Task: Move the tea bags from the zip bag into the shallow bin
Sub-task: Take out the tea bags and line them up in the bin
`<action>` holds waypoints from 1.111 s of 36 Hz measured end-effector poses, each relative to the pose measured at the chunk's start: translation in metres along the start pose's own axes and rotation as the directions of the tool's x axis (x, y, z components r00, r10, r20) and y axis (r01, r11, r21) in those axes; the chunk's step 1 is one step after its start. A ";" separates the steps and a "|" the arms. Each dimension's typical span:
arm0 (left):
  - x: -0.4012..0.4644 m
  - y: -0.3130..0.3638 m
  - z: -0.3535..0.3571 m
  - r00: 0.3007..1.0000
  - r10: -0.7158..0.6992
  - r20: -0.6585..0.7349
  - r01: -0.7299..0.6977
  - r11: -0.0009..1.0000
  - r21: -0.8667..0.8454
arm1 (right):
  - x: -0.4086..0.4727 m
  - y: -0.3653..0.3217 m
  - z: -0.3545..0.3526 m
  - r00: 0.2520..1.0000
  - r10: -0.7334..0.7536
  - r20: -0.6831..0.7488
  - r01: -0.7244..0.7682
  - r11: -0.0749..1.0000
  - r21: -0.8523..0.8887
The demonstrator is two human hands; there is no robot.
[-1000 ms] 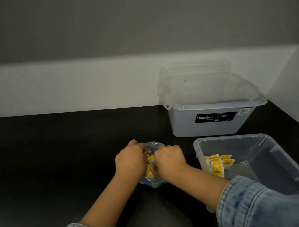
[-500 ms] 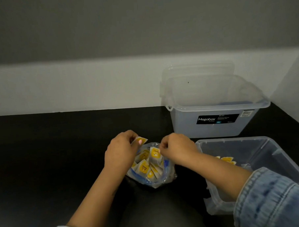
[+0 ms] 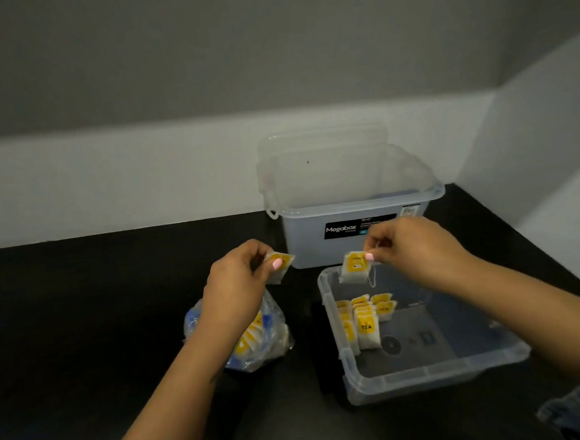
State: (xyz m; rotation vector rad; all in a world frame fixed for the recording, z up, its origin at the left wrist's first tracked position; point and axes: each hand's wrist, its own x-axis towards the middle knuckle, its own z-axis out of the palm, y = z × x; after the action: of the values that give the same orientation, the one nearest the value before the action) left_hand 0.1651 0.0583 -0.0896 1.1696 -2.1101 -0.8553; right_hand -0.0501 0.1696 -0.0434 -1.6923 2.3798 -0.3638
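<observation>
1. I am pinching one small yellow-labelled white tea bag (image 3: 354,267) in my right hand (image 3: 413,251) at the clear shallow plastic bin's (image 3: 431,373) eleven o'clock rim.
2. My left hand (image 3: 238,285) is pinching another tea bag (image 3: 279,265) above the crumpled clear zip bag (image 3: 270,343).
3. Several bags are lying binned; more are waiting.

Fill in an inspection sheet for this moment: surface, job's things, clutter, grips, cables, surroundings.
Surface: black countertop, dimly lit.
Job's things: clear zip bag lies on the counter with tea bags inside; shallow bin to its right holds a cluster of tea bags near its left wall.
Clutter: deep Megabox tub behind the bin, a lid leaning behind it.
Grips: left hand pinches one tea bag above the zip bag; right hand pinches another tea bag over the bin's far left corner, its string dangling.
Cables: nothing seen.
Surroundings: grey and white wall, corner at right.
</observation>
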 end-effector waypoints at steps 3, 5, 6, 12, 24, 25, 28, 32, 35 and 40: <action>-0.001 0.009 0.011 0.999 0.023 0.023 -0.023 1.000 -0.009 | -0.008 0.026 0.004 0.997 0.071 0.001 -0.071 0.996 -0.055; -0.002 0.015 0.018 0.999 0.036 0.031 -0.036 0.999 -0.017 | -0.011 0.041 0.009 0.995 0.099 0.009 -0.097 0.990 -0.105; -0.002 0.017 0.021 0.999 0.041 0.033 -0.041 0.999 -0.016 | -0.012 0.047 0.013 0.994 0.111 0.016 -0.108 0.987 -0.123; -0.005 0.025 0.034 0.998 0.055 0.039 -0.054 0.998 -0.011 | -0.013 0.073 0.039 0.987 0.132 0.094 -0.117 0.982 -0.152; -0.014 0.034 0.048 0.995 0.081 0.051 -0.079 0.996 -0.036 | -0.008 0.081 0.083 0.975 0.107 0.196 -0.068 0.978 -0.195; -0.014 0.034 0.049 0.995 0.082 0.051 -0.080 0.996 -0.037 | -0.007 0.081 0.085 0.975 0.112 0.191 -0.075 0.979 -0.191; -0.016 0.034 0.051 0.996 0.078 0.046 -0.077 0.997 -0.030 | -0.002 0.082 0.089 0.975 0.135 0.178 -0.101 0.977 -0.188; -0.017 0.035 0.055 0.997 0.061 0.052 -0.060 0.998 -0.021 | 0.002 0.084 0.094 0.971 0.166 0.173 -0.127 0.969 -0.212; -0.017 0.036 0.057 0.997 0.056 0.057 -0.055 0.998 -0.010 | 0.003 0.086 0.096 0.967 0.181 0.177 -0.138 0.963 -0.231; -0.019 0.039 0.062 0.996 0.065 0.062 -0.064 0.998 -0.028 | 0.006 0.086 0.095 0.978 0.152 0.143 -0.114 0.964 -0.242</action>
State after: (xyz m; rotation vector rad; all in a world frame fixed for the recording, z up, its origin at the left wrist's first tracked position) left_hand 0.1087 0.1070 -0.1021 1.0679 -2.1678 -0.8981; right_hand -0.1000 0.1832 -0.1609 -1.5703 2.4761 0.0751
